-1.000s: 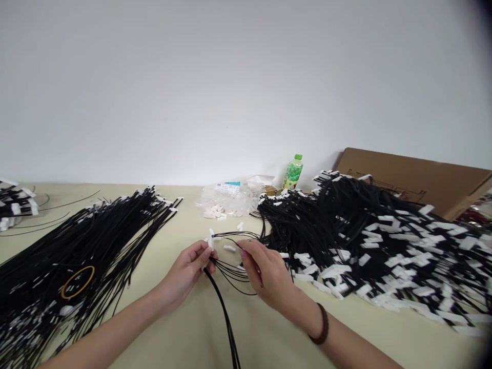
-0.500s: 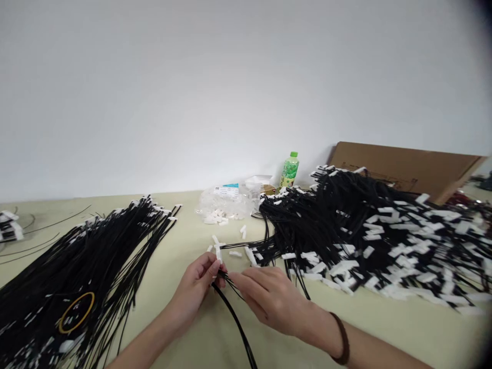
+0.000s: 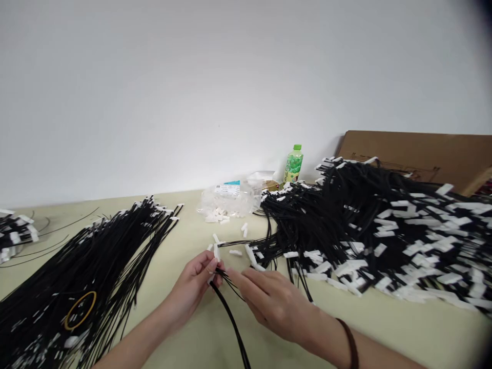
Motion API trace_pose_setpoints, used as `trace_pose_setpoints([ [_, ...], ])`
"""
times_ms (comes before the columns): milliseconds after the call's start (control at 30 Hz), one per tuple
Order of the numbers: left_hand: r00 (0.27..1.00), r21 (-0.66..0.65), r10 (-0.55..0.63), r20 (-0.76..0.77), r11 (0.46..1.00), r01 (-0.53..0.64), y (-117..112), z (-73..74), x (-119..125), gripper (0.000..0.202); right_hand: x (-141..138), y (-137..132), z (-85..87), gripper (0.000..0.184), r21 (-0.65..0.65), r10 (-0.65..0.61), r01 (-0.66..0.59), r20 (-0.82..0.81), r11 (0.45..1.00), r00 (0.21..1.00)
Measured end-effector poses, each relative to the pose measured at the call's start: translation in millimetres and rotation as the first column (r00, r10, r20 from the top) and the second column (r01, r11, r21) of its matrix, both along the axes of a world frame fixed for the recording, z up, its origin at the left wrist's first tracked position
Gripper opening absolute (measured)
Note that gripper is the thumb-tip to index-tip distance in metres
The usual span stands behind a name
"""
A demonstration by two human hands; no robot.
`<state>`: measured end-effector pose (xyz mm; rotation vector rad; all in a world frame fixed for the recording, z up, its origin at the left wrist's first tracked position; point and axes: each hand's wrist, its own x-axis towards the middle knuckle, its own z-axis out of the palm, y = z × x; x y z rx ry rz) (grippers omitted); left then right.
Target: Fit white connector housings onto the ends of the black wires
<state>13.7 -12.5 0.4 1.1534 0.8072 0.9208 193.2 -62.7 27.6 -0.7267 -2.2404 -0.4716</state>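
Note:
My left hand [image 3: 194, 282] is closed, thumb against fingers, on a white connector [image 3: 216, 253] that stands up out of its grip. From below the fingers, black cables [image 3: 233, 319] curve down to the bottom edge of the view. My right hand [image 3: 274, 302], with a dark band round its wrist, is closed with its fingertips on thin black wires [image 3: 229, 281] just right of the left fingers. How the wires meet the connector is hidden by the fingers. Loose white connectors [image 3: 235, 252] lie just beyond the hands.
A pile of black cables [image 3: 115, 251] with a yellow ring [image 3: 80, 310] on it lies left. More cables with white connectors [image 3: 326, 220] spread to the right. At the back are a clear plastic bag [image 3: 226, 202], a green-capped bottle [image 3: 293, 165] and a cardboard box [image 3: 403, 148].
The camera has turned slightly, so the piles and box sit a little further right in view. Both hands keep nearly the same pose and grip.

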Motion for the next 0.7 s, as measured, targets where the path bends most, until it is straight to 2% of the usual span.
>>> trace_pose_setpoints([
  [233,1.000,0.012,0.026,0.006,1.000,-0.026,-3,2.8,2,0.025,-6,-1,-1.9,0.024,-0.071,0.015,-0.022,-0.091,0.997,0.996],
  [467,0.998,0.035,0.062,0.018,0.997,-0.063,-6,5.6,2,0.026,1,8,-3.0,0.022,-0.037,-0.054,0.045,-0.288,0.998,0.956],
  [700,1.000,0.051,0.020,-0.004,0.998,-0.019,-4,2.2,1,0.024,-3,16,-10.1,0.022,-0.096,-0.096,0.080,-0.183,0.992,0.978],
])
